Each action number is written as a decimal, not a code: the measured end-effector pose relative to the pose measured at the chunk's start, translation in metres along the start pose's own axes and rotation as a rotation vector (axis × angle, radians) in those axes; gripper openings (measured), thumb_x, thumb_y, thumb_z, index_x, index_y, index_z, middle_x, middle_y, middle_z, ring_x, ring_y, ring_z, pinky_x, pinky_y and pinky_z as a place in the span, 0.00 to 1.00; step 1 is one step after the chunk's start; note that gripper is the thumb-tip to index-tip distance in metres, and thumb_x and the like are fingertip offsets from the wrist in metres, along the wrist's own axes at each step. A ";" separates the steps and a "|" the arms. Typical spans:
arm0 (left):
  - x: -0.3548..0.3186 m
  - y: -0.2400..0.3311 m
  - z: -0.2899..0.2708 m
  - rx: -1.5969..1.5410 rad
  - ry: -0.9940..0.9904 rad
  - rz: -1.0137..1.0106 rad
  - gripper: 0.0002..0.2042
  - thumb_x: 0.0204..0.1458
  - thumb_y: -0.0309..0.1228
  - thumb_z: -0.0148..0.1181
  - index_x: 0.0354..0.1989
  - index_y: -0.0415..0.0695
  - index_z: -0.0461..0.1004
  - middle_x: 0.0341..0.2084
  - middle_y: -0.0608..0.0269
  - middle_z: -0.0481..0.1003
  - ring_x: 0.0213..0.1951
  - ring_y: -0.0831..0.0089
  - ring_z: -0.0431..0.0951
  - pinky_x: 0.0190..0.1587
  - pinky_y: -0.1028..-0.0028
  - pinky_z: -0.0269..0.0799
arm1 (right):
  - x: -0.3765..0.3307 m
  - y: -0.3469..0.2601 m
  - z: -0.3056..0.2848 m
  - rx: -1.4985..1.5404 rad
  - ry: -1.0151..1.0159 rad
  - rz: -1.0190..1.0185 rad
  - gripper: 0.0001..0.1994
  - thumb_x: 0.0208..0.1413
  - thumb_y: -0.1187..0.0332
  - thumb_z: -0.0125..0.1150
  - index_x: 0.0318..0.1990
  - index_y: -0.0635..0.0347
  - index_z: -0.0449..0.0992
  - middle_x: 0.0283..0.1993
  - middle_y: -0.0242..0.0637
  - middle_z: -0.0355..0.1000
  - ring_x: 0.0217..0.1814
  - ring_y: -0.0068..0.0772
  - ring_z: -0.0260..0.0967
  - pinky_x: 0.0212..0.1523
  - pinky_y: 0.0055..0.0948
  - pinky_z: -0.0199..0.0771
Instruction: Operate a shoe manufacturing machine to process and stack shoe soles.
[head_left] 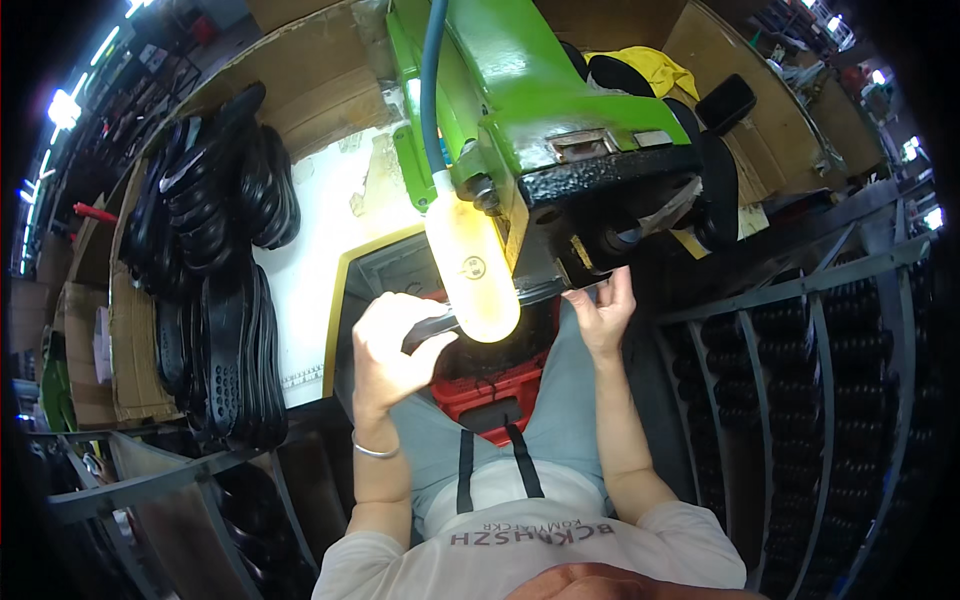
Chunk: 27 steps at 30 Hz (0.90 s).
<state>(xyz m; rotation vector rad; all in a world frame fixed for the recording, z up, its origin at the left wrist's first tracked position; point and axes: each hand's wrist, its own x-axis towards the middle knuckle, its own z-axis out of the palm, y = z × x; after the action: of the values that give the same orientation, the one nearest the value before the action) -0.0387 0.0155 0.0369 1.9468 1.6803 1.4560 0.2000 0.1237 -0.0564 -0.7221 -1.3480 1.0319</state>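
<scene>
Though legible, lettering (545, 537) below hands (386, 348) (604, 318)

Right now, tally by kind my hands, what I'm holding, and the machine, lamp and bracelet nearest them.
Hands: 2, left hand and right hand
Dark piece: 1
Green machine: 1
Glowing lamp: 1
Bracelet: 1
Total: 6

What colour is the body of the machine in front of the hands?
The machine's body is bright green; the head view shows it best.
</scene>
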 end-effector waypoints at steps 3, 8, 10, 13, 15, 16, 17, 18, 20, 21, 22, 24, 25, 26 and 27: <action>-0.012 -0.010 -0.017 0.041 -0.011 -0.078 0.14 0.31 0.20 0.72 0.30 0.39 0.76 0.25 0.56 0.76 0.29 0.61 0.76 0.33 0.70 0.72 | -0.005 0.002 0.020 -0.046 -0.006 -0.025 0.43 0.43 0.66 0.75 0.64 0.73 0.57 0.60 0.46 0.63 0.58 0.34 0.66 0.57 0.29 0.66; -0.048 -0.049 -0.019 -0.044 0.032 -0.247 0.17 0.30 0.19 0.72 0.32 0.39 0.74 0.27 0.57 0.75 0.30 0.62 0.76 0.35 0.70 0.71 | -0.006 -0.006 0.037 -0.471 -0.021 -0.318 0.39 0.33 0.67 0.79 0.55 0.74 0.67 0.49 0.52 0.71 0.49 0.53 0.69 0.49 0.40 0.70; -0.059 -0.066 -0.008 -0.110 0.059 -0.301 0.18 0.30 0.20 0.71 0.33 0.39 0.74 0.28 0.58 0.75 0.31 0.61 0.75 0.36 0.69 0.71 | -0.006 -0.019 0.049 -0.573 -0.027 -0.429 0.38 0.30 0.70 0.79 0.53 0.74 0.68 0.48 0.53 0.71 0.47 0.56 0.70 0.48 0.42 0.71; -0.049 -0.063 0.023 0.205 -0.042 -0.152 0.15 0.35 0.25 0.69 0.35 0.42 0.75 0.31 0.59 0.76 0.35 0.59 0.74 0.40 0.66 0.67 | -0.010 -0.019 0.055 -0.660 -0.016 -0.523 0.38 0.32 0.67 0.79 0.53 0.77 0.68 0.49 0.54 0.71 0.47 0.58 0.70 0.48 0.44 0.71; -0.036 -0.044 0.054 0.128 0.025 -0.117 0.15 0.36 0.24 0.68 0.35 0.42 0.75 0.31 0.58 0.76 0.36 0.59 0.75 0.40 0.63 0.69 | -0.012 -0.018 0.055 -0.689 -0.010 -0.560 0.38 0.32 0.67 0.79 0.53 0.77 0.68 0.49 0.55 0.71 0.47 0.58 0.70 0.48 0.44 0.72; -0.034 -0.044 0.070 0.085 0.091 -0.046 0.14 0.36 0.23 0.67 0.35 0.42 0.75 0.30 0.57 0.76 0.35 0.58 0.75 0.39 0.63 0.70 | -0.013 -0.017 0.054 -0.712 -0.004 -0.595 0.38 0.32 0.66 0.79 0.53 0.77 0.67 0.49 0.55 0.71 0.47 0.58 0.70 0.48 0.44 0.72; -0.034 -0.046 0.080 0.083 0.096 -0.043 0.14 0.36 0.23 0.67 0.35 0.42 0.75 0.30 0.57 0.76 0.35 0.58 0.75 0.39 0.63 0.70 | -0.013 -0.017 0.053 -0.728 -0.010 -0.607 0.38 0.34 0.68 0.78 0.54 0.77 0.67 0.49 0.56 0.71 0.46 0.58 0.70 0.47 0.44 0.72; -0.035 -0.049 0.088 0.010 0.137 -0.077 0.14 0.37 0.23 0.66 0.36 0.40 0.75 0.29 0.56 0.77 0.33 0.57 0.76 0.37 0.63 0.71 | -0.016 -0.011 0.050 -0.728 -0.010 -0.613 0.38 0.34 0.68 0.78 0.54 0.77 0.67 0.49 0.56 0.71 0.46 0.58 0.70 0.47 0.44 0.72; -0.031 -0.050 0.095 -0.066 0.176 -0.102 0.13 0.38 0.22 0.65 0.36 0.39 0.76 0.28 0.55 0.77 0.32 0.57 0.77 0.36 0.64 0.73 | -0.016 -0.002 0.049 -0.629 -0.006 -0.518 0.37 0.35 0.70 0.77 0.55 0.77 0.65 0.50 0.57 0.71 0.46 0.58 0.71 0.47 0.43 0.72; -0.031 -0.050 0.096 -0.159 0.164 -0.132 0.13 0.39 0.22 0.65 0.36 0.38 0.75 0.28 0.53 0.77 0.30 0.56 0.77 0.34 0.66 0.73 | -0.018 -0.001 0.045 -0.583 -0.057 -0.440 0.37 0.37 0.72 0.76 0.56 0.77 0.65 0.52 0.58 0.70 0.47 0.58 0.71 0.48 0.41 0.73; -0.029 -0.048 0.097 -0.257 0.146 -0.162 0.12 0.41 0.22 0.65 0.36 0.36 0.75 0.27 0.52 0.77 0.29 0.55 0.78 0.33 0.67 0.74 | -0.019 -0.001 0.045 -0.606 -0.037 -0.452 0.36 0.37 0.73 0.75 0.56 0.76 0.65 0.51 0.58 0.71 0.49 0.57 0.72 0.51 0.39 0.72; -0.027 -0.043 0.095 -0.235 0.110 -0.146 0.12 0.42 0.24 0.67 0.37 0.36 0.75 0.29 0.50 0.77 0.29 0.57 0.79 0.32 0.67 0.74 | -0.022 0.003 0.041 -0.444 -0.038 -0.334 0.35 0.41 0.72 0.74 0.57 0.75 0.64 0.57 0.59 0.66 0.54 0.55 0.69 0.56 0.39 0.70; -0.019 -0.029 0.088 -0.108 0.060 -0.041 0.12 0.43 0.24 0.67 0.37 0.36 0.75 0.27 0.52 0.77 0.28 0.58 0.78 0.32 0.67 0.74 | -0.024 0.004 0.039 -0.449 -0.030 -0.328 0.35 0.41 0.72 0.74 0.57 0.75 0.64 0.57 0.59 0.66 0.54 0.55 0.69 0.56 0.39 0.70; -0.014 -0.016 0.078 0.023 0.016 0.061 0.12 0.43 0.25 0.68 0.36 0.36 0.75 0.26 0.53 0.76 0.27 0.59 0.78 0.32 0.66 0.74 | -0.025 0.004 0.041 -0.294 0.027 -0.330 0.35 0.43 0.71 0.73 0.58 0.75 0.63 0.61 0.58 0.62 0.57 0.52 0.67 0.58 0.38 0.68; -0.006 -0.012 0.074 0.169 0.014 0.230 0.14 0.43 0.32 0.71 0.35 0.38 0.75 0.23 0.57 0.74 0.23 0.62 0.75 0.29 0.67 0.74 | -0.026 0.004 0.042 -0.140 0.084 -0.331 0.35 0.45 0.70 0.72 0.59 0.75 0.62 0.64 0.57 0.58 0.59 0.50 0.65 0.59 0.38 0.67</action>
<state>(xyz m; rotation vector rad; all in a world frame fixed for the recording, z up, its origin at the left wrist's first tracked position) 0.0096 0.0469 -0.0116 2.2913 1.6817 1.4454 0.1603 0.0960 -0.0653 -0.6121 -1.4189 0.6432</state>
